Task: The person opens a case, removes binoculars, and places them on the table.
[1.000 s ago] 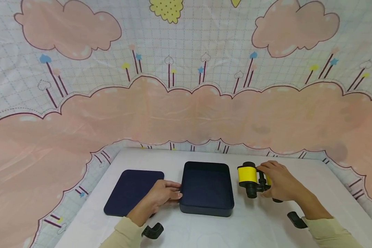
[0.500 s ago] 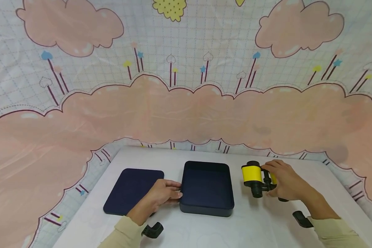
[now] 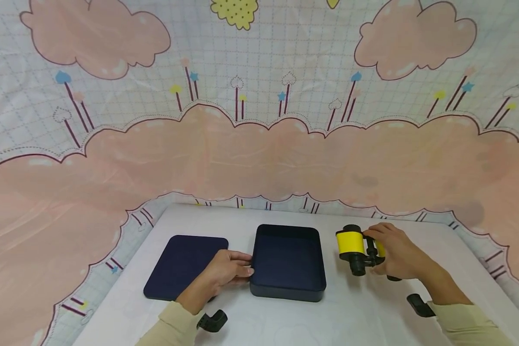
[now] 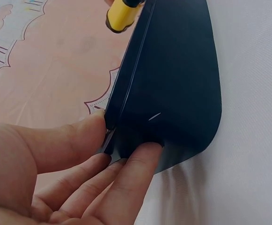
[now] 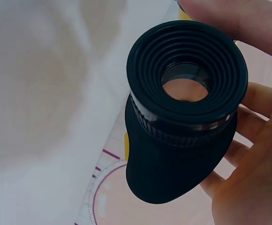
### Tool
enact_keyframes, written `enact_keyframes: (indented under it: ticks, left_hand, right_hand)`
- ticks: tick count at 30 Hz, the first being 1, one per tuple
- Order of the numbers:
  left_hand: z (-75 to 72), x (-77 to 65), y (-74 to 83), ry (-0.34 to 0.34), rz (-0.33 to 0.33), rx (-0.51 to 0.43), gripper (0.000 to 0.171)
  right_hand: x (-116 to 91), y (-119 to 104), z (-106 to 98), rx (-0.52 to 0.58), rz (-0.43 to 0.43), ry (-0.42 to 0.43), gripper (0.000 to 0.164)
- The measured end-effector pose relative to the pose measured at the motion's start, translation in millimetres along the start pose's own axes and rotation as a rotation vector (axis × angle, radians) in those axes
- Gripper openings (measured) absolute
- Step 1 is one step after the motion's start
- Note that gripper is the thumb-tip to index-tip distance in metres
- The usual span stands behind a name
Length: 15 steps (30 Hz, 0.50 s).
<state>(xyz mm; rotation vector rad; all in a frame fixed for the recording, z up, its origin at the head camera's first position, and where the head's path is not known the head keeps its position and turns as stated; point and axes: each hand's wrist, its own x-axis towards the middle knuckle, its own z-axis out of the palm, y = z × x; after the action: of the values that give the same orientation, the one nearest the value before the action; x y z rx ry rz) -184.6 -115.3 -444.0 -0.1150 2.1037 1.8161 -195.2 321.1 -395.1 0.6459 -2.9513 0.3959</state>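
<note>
My right hand (image 3: 395, 251) grips a pair of yellow-and-black binoculars (image 3: 351, 242) by its right barrel, with a shadow falling on the table below. In the right wrist view one black eyepiece (image 5: 145, 75) faces the camera, and the fingers curl behind the barrel. Right of my left hand (image 3: 225, 271) lies an open dark navy box (image 3: 287, 291), its inside facing up. In the left wrist view the thumb (image 4: 75, 143) presses at the box's rim while the fingertips hold its outer side wall (image 4: 178, 89). A flat dark navy lid (image 3: 183, 264) lies partly behind the left hand and wrist.
All of this is on a white table (image 3: 350, 317). A patterned cloth (image 3: 259, 163) with clouds hangs behind and along the sides. Black camera mounts (image 3: 213, 321) stick out from both wrists.
The right hand has moved slightly to the right with the binoculars during the last second, then stayed nearly still. The left hand, box and lid have not moved.
</note>
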Motion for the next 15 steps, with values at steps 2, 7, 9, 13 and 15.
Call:
enact_keyframes:
  ticks: [2,7,9,13,15]
  left_hand:
    - [-0.2,-0.4,0.0,-0.008,-0.001,-0.005,0.047]
    - [-0.1,-0.4,-0.3,-0.019,-0.004,-0.016,0.047]
    - [-0.1,0.0,-0.5,-0.019,-0.004,-0.017,0.047]
    - [-0.5,0.7,-0.8,-0.022,-0.004,-0.020,0.048]
    - [-0.7,0.8,-0.7,-0.024,-0.005,-0.024,0.048]
  right_hand:
    - [0.1,0.5,2.4,0.002,0.007,-0.007,0.086]
    - [0.3,2.8,6.6,0.008,0.016,-0.018,0.087]
    - [0.3,3.7,7.8,0.010,0.017,-0.019,0.088]
    - [-0.1,5.5,9.9,0.013,0.015,-0.022,0.088]
    - [-0.6,5.8,10.5,0.014,0.017,-0.020,0.087]
